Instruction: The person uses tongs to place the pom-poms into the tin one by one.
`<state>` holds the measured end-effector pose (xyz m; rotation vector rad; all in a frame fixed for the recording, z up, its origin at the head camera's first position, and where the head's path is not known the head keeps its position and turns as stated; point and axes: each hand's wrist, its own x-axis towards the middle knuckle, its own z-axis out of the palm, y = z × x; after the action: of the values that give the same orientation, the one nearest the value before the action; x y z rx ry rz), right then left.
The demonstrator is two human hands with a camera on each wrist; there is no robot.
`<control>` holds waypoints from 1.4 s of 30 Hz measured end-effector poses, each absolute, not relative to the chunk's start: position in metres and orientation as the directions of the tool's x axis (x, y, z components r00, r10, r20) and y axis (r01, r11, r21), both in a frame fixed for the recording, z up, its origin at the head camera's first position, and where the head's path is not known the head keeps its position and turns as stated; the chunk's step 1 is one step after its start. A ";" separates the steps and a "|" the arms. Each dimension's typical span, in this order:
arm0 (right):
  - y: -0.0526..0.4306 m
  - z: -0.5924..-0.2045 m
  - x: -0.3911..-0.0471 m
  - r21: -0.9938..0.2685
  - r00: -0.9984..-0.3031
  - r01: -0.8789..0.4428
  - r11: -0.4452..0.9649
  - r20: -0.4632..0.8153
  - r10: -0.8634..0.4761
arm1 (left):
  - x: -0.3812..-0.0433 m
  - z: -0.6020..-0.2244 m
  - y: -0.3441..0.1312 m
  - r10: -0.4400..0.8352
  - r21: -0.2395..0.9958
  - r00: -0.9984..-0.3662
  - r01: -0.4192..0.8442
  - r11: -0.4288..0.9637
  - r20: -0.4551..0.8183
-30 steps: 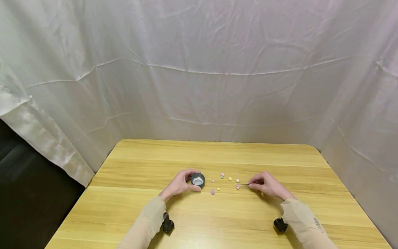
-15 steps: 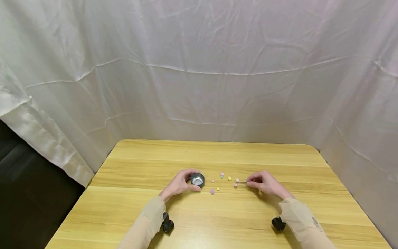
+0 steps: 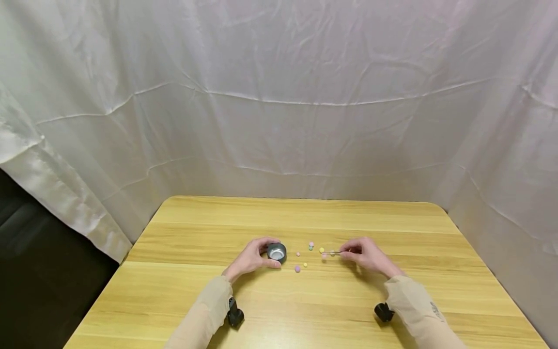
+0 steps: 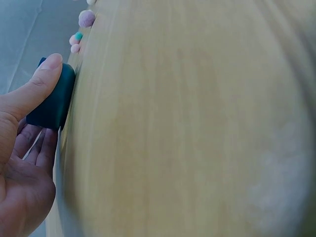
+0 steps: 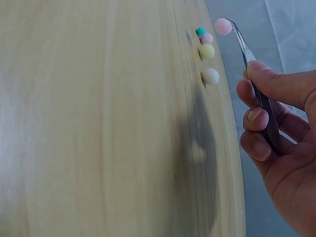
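My left hand [image 3: 252, 256] holds a small dark round bowl [image 4: 57, 101] with a silvery inside, thumb on one side and fingers on the other. The bowl stands on the table. My right hand [image 3: 367, 255] grips metal tweezers [image 5: 248, 53] with bent tips. Between those tips is a pale pink pom-pom [image 5: 223, 26], held above the table. Beneath and near it lie a white pom-pom [image 5: 211, 76], a yellow one [image 5: 207, 51], and a pink one [image 5: 207, 38] beside a teal one [image 5: 200, 31].
Closer to the bowl lie a purple pom-pom [image 3: 297, 269], a small yellow pom-pom [image 3: 305, 265] and a small pink pom-pom [image 3: 298, 254]. The wooden table [image 3: 283, 310] is backed by a pale curtain [image 3: 279, 135].
My right hand has moved left and slightly away from me, carrying the pink pom-pom up off the table in the tweezers. My left hand and the bowl have stayed put.
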<state>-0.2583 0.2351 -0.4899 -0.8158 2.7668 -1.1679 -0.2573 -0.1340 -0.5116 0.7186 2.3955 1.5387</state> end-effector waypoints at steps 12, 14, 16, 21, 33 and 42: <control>0.215 -0.486 -0.259 -0.695 -0.873 -0.438 0.570 0.179 -0.453 | -0.257 -0.511 -0.133 0.505 0.900 -0.858 0.288 0.326 0.092; 0.212 -0.485 -0.259 -0.692 -0.872 -0.442 0.571 0.184 -0.453 | -0.258 -0.511 -0.133 0.507 0.901 -0.857 0.290 0.323 0.094; 0.209 -0.484 -0.259 -0.692 -0.869 -0.449 0.565 0.192 -0.456 | -0.258 -0.511 -0.133 0.508 0.900 -0.856 0.292 0.324 0.095; 0.200 -0.482 -0.259 -0.696 -0.860 -0.467 0.545 0.213 -0.465 | -0.258 -0.512 -0.134 0.506 0.902 -0.858 0.286 0.324 0.090; 0.182 -0.482 -0.263 -0.675 -0.844 -0.506 0.537 0.258 -0.471 | -0.258 -0.513 -0.133 0.499 0.901 -0.862 0.278 0.332 0.083; 0.166 -0.480 -0.267 -0.692 -0.852 -0.482 0.538 0.225 -0.473 | -0.259 -0.514 -0.133 0.497 0.905 -0.864 0.274 0.325 0.083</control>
<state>-0.2669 0.1663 -0.4803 -0.8582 2.7644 -1.2493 -0.2590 -0.1333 -0.5142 0.7038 2.3787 1.5604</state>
